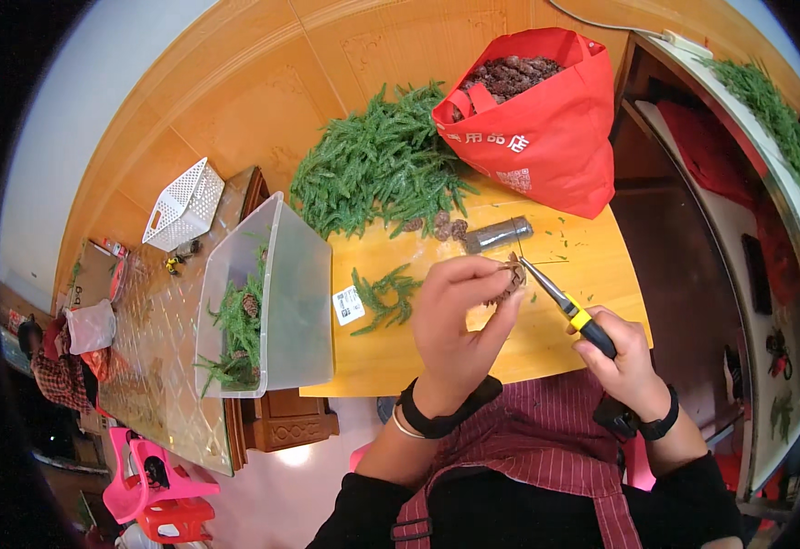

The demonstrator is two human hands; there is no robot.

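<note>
Between the thumb and fingers of my left hand [455, 320] is a brown pine cone [516, 273], partly covered by the fingers. My right hand [627, 359] is wrapped round the yellow-and-black handles of long-nose pliers [546, 282]. The pliers' tips point up and left and meet the cone's edge; whether they grip anything there is too small to tell. Just beyond my hands, a dark bundle in clear wrap [499, 234] lies on the yellow table [592, 274] beside several loose pine cones [443, 226]. A green sprig [383, 300] and a white label [348, 305] lie left of my left hand.
Artificial fir branches [372, 165] are heaped at the table's back. Behind them on the right stands a red bag [546, 137] full of pine cones. A clear plastic bin [301, 311] with decorated sprigs sits at the left, near a white basket [185, 206]. Shelving [675, 274] borders the right.
</note>
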